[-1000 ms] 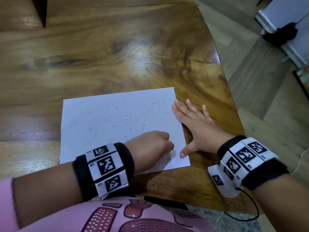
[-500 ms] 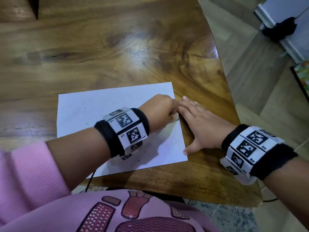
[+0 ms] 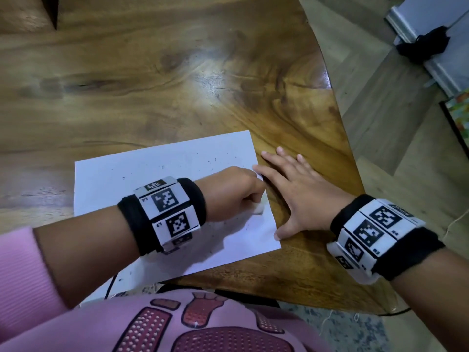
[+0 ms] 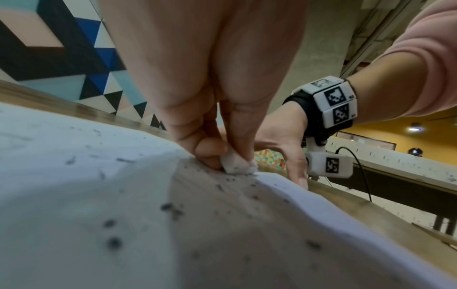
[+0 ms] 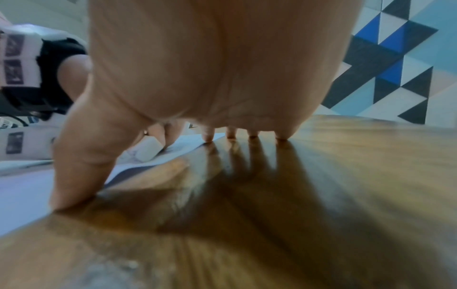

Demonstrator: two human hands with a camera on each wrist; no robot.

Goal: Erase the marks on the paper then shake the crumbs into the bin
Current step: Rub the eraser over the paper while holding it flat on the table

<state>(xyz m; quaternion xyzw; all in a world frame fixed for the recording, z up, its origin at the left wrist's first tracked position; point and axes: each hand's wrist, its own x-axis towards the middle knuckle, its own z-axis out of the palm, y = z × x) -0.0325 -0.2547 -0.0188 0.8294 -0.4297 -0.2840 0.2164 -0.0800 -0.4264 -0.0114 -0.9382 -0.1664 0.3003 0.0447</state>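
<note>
Head view: eraser rubs the paper near its right edge

Head view shows a white paper (image 3: 142, 174) lying on the wooden worktop (image 3: 177, 72), near its front edge. The left hand (image 3: 231, 191) has its grip clamped on a small white eraser (image 4: 236, 163), which presses on the paper close to the right edge. Dark crumbs (image 4: 173, 209) are scattered over the sheet. The right hand (image 3: 302, 196) lies flat with fingers apart, the forefinger and thumb touching the paper's right edge.

Wooden table (image 3: 177, 72), seemingly plank floor (image 3: 380, 123).
</note>
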